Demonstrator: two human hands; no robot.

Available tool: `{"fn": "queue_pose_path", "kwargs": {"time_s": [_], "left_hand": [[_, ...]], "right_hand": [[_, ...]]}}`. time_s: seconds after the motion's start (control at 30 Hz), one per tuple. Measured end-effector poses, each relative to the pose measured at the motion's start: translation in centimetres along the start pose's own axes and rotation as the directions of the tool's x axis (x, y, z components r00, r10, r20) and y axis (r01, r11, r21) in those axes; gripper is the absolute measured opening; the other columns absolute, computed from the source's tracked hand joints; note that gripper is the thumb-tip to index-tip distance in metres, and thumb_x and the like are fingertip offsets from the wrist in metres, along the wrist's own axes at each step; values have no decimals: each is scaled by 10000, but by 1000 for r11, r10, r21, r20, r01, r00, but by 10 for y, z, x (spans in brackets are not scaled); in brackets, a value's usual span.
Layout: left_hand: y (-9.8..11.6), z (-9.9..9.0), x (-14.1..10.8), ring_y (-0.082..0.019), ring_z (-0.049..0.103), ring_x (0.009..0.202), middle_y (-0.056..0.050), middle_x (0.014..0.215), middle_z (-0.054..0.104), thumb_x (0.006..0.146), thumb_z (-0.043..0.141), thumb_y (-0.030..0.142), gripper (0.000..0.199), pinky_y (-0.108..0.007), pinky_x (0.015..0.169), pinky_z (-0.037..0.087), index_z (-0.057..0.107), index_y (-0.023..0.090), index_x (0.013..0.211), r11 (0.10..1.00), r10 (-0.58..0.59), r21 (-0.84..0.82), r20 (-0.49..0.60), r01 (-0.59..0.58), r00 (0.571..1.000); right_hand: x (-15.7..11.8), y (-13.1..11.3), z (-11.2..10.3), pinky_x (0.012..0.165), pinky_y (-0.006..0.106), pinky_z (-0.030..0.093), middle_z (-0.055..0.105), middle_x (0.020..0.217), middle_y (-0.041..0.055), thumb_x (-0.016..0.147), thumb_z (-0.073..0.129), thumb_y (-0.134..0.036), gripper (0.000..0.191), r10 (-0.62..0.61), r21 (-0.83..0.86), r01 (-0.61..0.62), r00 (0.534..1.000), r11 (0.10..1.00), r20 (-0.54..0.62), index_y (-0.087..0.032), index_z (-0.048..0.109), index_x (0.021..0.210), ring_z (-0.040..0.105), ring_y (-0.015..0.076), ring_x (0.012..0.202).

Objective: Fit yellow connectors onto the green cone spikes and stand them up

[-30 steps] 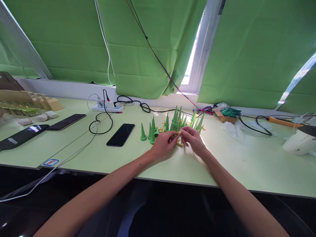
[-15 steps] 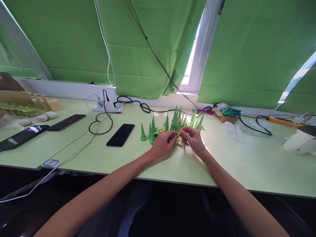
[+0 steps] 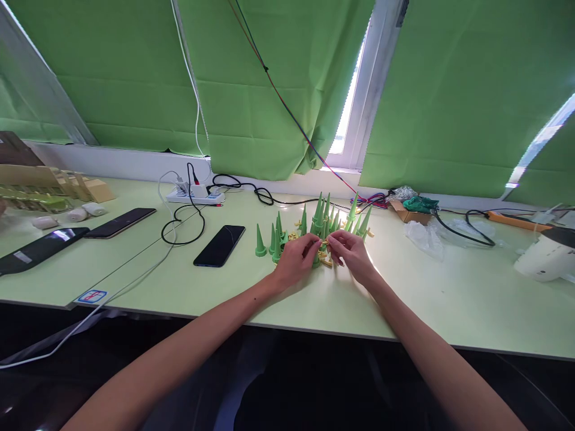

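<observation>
left hand [image 3: 295, 257] shifted slightly; it and right hand [image 3: 354, 254] pinch a yellow piece [image 3: 324, 242] well inside table edge [image 3: 323, 330]

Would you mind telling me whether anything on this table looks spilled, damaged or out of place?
Nothing looks spilled or damaged. Slightly odd: the white cable crosses the table and hangs over its front edge, where it might snag.

At your eleven o'clock lies a black phone [image 3: 220, 246], a white power strip [image 3: 211, 199] beyond; a green curtain [image 3: 260, 120] hangs at twelve, a cardboard box [image 3: 414, 216] sits at one.
</observation>
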State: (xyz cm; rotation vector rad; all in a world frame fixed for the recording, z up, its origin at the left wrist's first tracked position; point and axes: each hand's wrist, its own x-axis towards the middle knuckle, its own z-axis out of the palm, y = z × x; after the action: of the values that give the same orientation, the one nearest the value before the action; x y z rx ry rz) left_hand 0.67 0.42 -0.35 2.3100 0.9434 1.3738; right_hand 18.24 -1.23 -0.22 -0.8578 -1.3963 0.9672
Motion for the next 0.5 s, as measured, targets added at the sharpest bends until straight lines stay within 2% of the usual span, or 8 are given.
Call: {"fn": "queue_pose_path", "kwargs": {"time_s": [0.5], "left_hand": [[2, -1, 1, -87, 458, 520, 31, 630, 559, 963, 502, 328, 218, -232, 528, 363, 581, 182, 823, 1000, -5, -15, -34, 4, 999]], "right_hand": [[0, -3, 2, 365, 230, 283, 572, 625, -26, 817, 718, -459, 303, 2, 1, -2, 999, 1000, -45, -181, 613, 762, 449, 70, 404]]}}
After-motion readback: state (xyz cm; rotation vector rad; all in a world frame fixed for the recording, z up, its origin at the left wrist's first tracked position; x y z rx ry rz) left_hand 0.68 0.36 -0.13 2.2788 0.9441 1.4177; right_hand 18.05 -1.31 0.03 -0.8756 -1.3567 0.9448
